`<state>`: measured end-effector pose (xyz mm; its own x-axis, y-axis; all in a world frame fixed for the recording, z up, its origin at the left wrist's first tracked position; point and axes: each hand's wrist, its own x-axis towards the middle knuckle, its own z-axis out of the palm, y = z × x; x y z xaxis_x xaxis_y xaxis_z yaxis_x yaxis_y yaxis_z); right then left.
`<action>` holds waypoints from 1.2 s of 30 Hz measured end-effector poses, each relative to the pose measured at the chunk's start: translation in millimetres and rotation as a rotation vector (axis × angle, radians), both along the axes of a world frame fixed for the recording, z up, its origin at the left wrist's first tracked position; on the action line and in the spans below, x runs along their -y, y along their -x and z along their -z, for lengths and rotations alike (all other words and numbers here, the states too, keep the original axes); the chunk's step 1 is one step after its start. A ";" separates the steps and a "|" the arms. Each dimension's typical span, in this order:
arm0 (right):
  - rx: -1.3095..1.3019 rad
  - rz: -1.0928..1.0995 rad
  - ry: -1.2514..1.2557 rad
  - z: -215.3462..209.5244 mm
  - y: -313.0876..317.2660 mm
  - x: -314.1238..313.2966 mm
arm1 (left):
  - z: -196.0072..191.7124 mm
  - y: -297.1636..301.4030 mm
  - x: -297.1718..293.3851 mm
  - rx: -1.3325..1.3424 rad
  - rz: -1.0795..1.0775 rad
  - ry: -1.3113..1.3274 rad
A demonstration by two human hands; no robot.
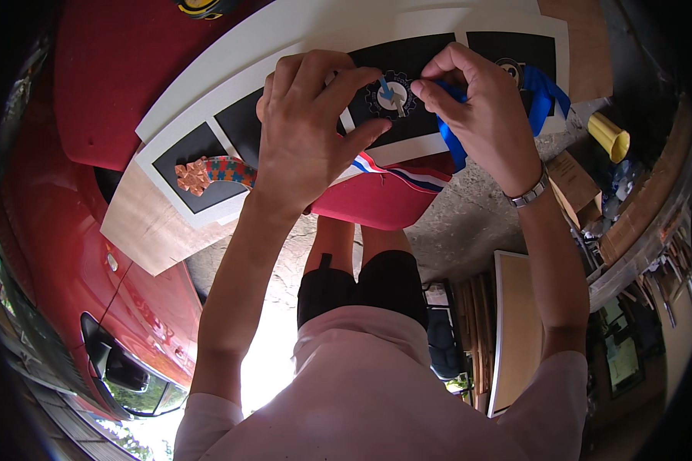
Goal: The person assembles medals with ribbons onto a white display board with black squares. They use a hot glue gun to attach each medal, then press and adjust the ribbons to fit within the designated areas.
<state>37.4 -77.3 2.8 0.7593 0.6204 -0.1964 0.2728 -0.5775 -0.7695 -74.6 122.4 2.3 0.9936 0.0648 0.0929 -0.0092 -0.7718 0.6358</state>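
Remotely, I see a white-framed board below both hands. The left hand is spread; the right hand has thumb and forefinger close, pinching what, I cannot tell. Under this hand is blue ribbon; between the hands, a gear-shaped medal.

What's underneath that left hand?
Beneath the left hand, part of a white-bordered black panel shows at its left edge, and a red, white and blue ribbon emerges below the thumb. Whatever lies directly under the palm is covered.
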 end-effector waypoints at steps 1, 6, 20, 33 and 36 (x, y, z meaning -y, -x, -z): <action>0.008 -0.002 0.001 -0.2 -0.2 -0.2 | -0.3 0.2 -0.5 -0.009 0.006 0.005; 0.007 0.015 -0.013 -4.0 0.3 -4.7 | 3.8 -3.4 -2.9 0.042 0.029 -0.009; 0.324 0.476 0.060 -35.2 120.9 -21.0 | -8.5 -35.1 -39.7 0.103 0.366 -0.014; 0.281 0.948 0.452 -6.2 162.7 -110.0 | 8.0 -76.4 -77.1 0.069 0.976 -0.117; 0.315 0.996 0.502 -4.2 163.5 -118.3 | 11.5 -78.5 -79.7 0.054 0.977 -0.059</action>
